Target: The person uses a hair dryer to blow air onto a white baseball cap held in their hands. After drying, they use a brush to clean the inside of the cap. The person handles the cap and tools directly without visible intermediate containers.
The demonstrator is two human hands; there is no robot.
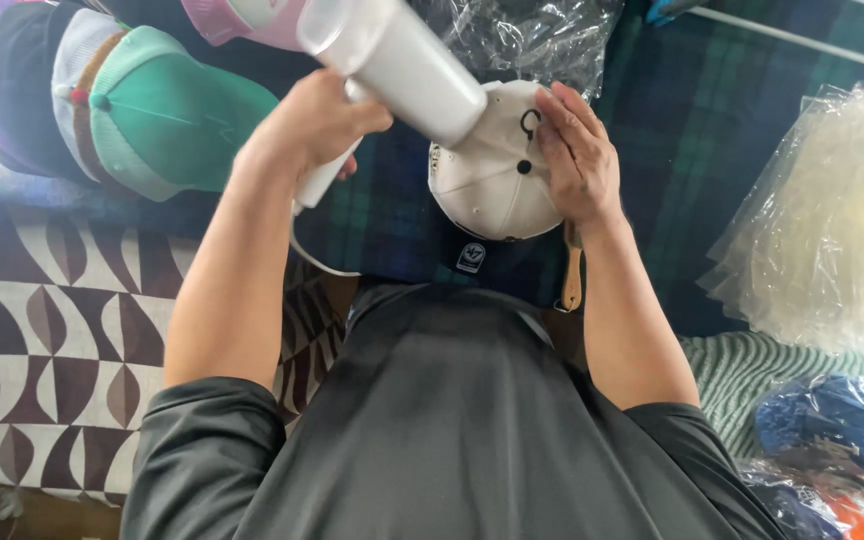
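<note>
Your left hand [317,125] is closed around the handle of the white steamer [402,55], light rigid plastic. Your right hand [577,155], fingers flat and gripping nothing, steadies the soft cream cap [487,185] at its three o'clock side.

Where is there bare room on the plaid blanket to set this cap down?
Bare plaid blanket lies right of the white cap, bordered by the right hand and the clear bag of pale material. A narrower patch sits below the left hand holding the white handheld appliance. Crowded: stacked caps upper left, bagged items lower right.
</note>
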